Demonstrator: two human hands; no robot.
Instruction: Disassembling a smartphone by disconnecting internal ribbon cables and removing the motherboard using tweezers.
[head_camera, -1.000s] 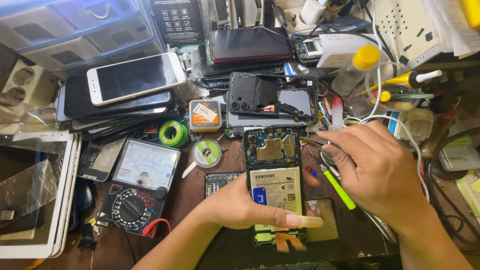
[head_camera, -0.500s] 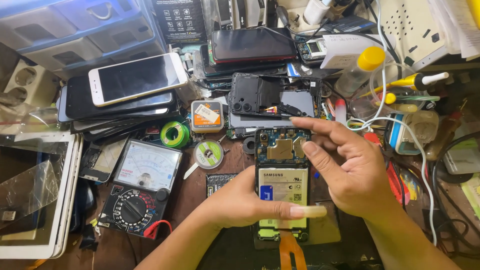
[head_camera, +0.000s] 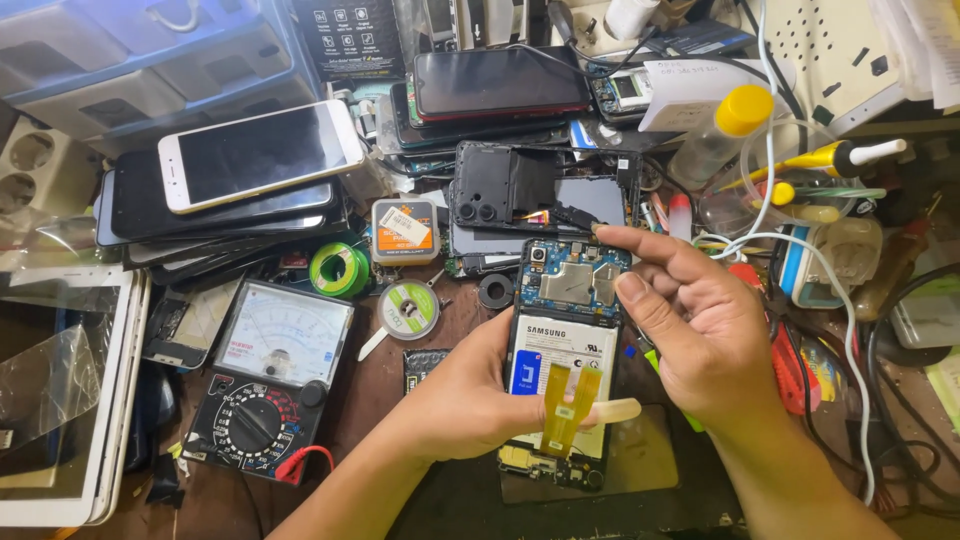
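Since a moment ago the right hand (head_camera: 700, 320) has lifted off the opened phone (head_camera: 562, 360) and drawn a little to the right, its index finger now stretched out over the phone's top edge and its thumb laid flat beside the metal shielding; the fingers are apart and grip nothing. That phone lies back-side up near the middle of the cluttered workbench (head_camera: 470, 500), its battery and circuit board bare, with two amber ribbon cables (head_camera: 565, 400) crossing the battery. The left hand (head_camera: 470, 400) holds the phone from its left side, thumb pressed across the lower part of the battery, fingers closed around the edge. Just above the phone rests a detached black back cover (head_camera: 500, 190). To the left lie a small reel of solder (head_camera: 408, 308), a green roll of tape (head_camera: 340, 268) and an analogue multimeter (head_camera: 270, 385). Farther left, a white phone (head_camera: 260, 155) tops a stack of handsets.
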